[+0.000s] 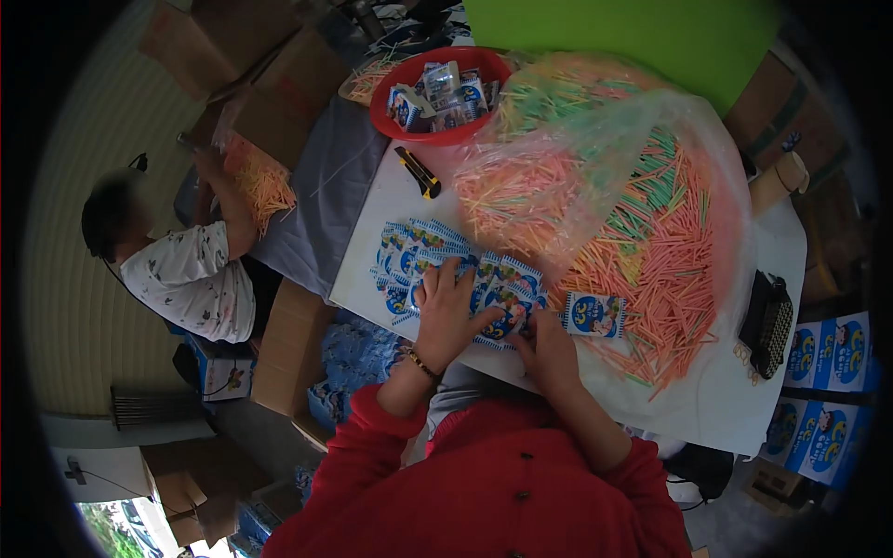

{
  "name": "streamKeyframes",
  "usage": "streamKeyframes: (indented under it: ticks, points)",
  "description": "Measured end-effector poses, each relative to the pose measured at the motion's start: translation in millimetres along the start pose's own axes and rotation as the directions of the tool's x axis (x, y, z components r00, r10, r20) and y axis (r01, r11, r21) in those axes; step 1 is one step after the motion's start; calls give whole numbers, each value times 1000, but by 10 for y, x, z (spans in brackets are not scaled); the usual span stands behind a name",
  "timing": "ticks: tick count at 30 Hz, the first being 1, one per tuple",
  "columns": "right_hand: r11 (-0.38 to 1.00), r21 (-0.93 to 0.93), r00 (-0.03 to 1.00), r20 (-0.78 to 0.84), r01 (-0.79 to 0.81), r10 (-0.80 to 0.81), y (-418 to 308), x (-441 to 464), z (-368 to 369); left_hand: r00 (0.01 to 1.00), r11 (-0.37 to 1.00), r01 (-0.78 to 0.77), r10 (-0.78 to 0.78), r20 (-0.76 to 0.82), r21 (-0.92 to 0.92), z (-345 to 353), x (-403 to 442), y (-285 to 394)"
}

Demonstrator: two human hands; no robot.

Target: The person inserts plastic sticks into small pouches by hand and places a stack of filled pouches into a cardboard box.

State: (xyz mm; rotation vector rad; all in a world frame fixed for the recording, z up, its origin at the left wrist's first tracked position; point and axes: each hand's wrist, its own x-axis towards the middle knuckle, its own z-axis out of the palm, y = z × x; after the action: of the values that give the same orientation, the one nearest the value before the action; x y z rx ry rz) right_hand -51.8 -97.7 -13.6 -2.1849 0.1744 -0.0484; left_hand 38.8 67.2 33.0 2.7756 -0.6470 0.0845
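Blue-and-white printed packets (400, 251) lie in an overlapping spread on the white table. My left hand (446, 314) rests over them with fingers apart, its thumb stretched toward the packets on the right. At the right end of the spread, my right hand (551, 355) has its thumb and fingers at the edge of a packet (502, 321), apparently pinching it. A single packet (595, 314) lies flat just beyond my right hand, on the border of a large heap of thin pink, green and yellow sticks (660, 270).
Clear plastic sheeting (595, 130) partly covers the stick heap. A red basin (437, 135) holds more packets. A yellow-black utility knife (418, 173) lies near it. At the right edge is a black object (767, 325). A co-worker (191, 274) handles sticks at left, beside cardboard boxes (288, 349).
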Motion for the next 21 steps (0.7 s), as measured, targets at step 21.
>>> streamKeyframes:
  ticks: [21]
  points:
    - [926,15,926,-24,377,-376,-103,-54,157,967,468,-240,195,-165,-850,247,-630,-387]
